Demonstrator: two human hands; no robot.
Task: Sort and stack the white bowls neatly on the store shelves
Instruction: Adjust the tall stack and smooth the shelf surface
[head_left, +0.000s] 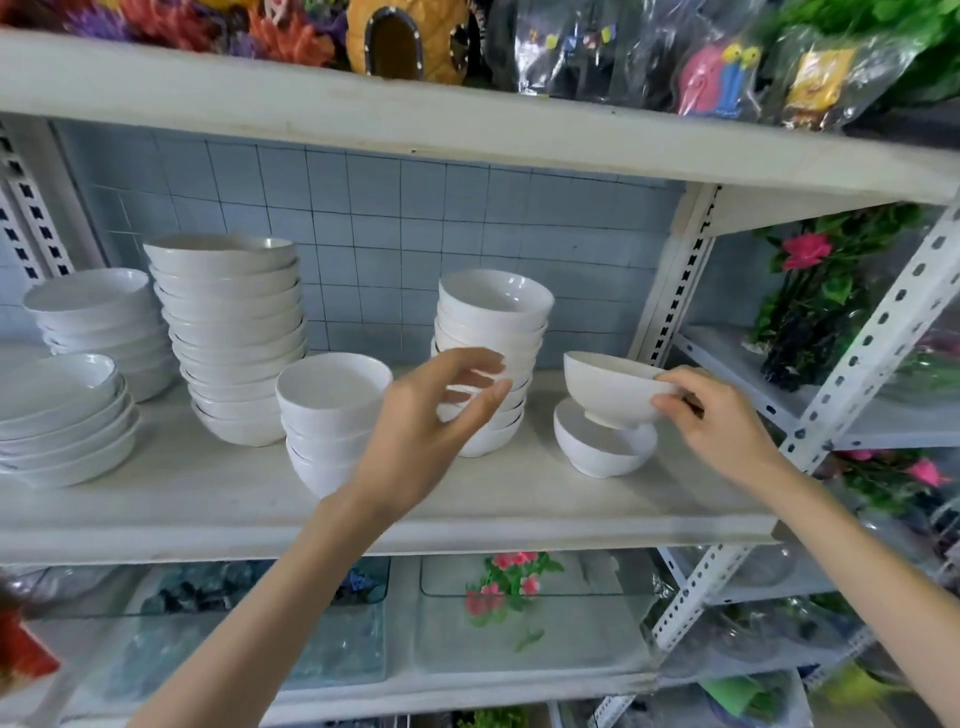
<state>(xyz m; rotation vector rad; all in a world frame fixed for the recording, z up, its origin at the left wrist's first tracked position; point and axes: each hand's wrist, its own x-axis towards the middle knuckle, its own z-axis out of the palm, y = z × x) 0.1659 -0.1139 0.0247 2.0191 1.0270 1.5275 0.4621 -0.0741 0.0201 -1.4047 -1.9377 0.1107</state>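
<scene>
- Two bare forearms reaching up from the lower edge toward the middle shelf (208, 499).
- Released left hand (431, 415), fingers loosely curled and spread, holding nothing, raised in front of a tall stack of deep bowls (493, 312).
- Grasping right hand (722, 415), pinching the right rim of a single white bowl (608, 389), thumb on the outer wall.
- Lifted off the shelf and tilted slightly, with its foot at the mouth of a second bowl (597, 452) standing on the right part of the shelf; contact between the two unclear.
- Just left of the left hand, near the shelf's front edge, a short stack of deep bowls (332, 410).
- Further left and back, a tall stack of wide bowls (234, 322), leaning a little.
- Behind it to the far left, a lower stack of wide bowls (93, 312).
- At the front left corner, a pile of shallow plates (57, 415).
- Pale blue tiled wall (415, 218) behind the crockery.
- On the upper shelf (363, 109), bright toys in clear bags (717, 78).
- Below, glass trays (519, 623) and pink artificial flowers (509, 577).
</scene>
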